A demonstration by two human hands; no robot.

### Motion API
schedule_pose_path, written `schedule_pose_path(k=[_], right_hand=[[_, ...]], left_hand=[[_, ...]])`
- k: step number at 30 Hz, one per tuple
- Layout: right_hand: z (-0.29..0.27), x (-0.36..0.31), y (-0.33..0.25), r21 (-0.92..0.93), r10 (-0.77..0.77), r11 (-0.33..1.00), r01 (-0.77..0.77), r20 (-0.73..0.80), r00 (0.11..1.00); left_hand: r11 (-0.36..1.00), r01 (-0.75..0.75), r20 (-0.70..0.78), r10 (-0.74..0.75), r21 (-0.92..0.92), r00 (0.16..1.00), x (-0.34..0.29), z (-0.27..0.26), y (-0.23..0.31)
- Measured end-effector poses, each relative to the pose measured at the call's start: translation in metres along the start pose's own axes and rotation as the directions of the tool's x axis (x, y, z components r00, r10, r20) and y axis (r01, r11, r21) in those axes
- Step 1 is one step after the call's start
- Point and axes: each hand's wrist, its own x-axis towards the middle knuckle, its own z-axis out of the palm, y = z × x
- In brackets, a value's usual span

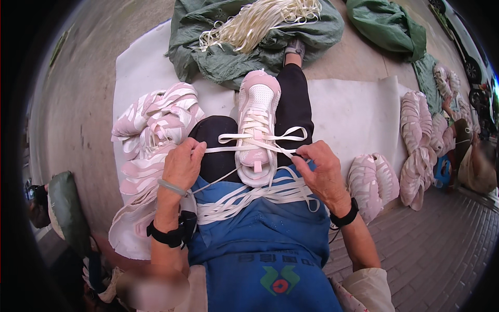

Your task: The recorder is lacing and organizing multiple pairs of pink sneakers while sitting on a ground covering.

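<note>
A pink and white sneaker (260, 112) rests on my lap, toe pointing away from me. Its white shoelace (223, 150) crosses the lower eyelets, with a loop on either side of the tongue. My left hand (183, 165) pinches one stretch of lace left of the shoe. On the other side, my right hand (321, 169) pinches the lace between thumb and fingers. The lace runs taut between both hands across the shoe. Below it, a bundle of loose white laces (249, 202) lies on my blue apron (254, 244).
Pink and white shoes (161, 122) are heaped on white sheeting at left. More shoes (373, 182) stand in rows at right. Ahead, a green sack (197, 57) carries a pile of cream laces (262, 23). Other people sit at both sides; a parked car (470, 47) is far right.
</note>
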Motion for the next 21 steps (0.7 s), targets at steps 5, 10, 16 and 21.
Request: schedule_pose_path(k=[5, 10, 16, 21], right_hand=[[0.016, 0.003, -0.011, -0.199, -0.086, 0.976, 0.094, 0.044, 0.995], [0.017, 0.009, 0.004, -0.199, -0.133, 0.969, 0.144, 0.068, 0.989], [0.011, 0.017, -0.011, 0.345, 0.025, 0.939, -0.008, -0.043, 0.999], [0.017, 0.02, -0.015, 0.322, 0.145, 0.916, -0.238, 0.289, 0.946]], left_hand=[[0.986, -0.021, 0.23, -0.017, 0.163, 0.973, -0.003, -0.017, -0.005], [0.738, 0.276, 0.205, -0.188, -0.616, 0.96, 0.002, -0.004, -0.016], [0.061, 0.108, 0.097, -0.149, -0.992, 0.984, 0.013, 0.011, 0.009], [-0.18, 0.172, 0.119, 0.274, -0.969, 0.954, 0.021, 0.006, 0.007]])
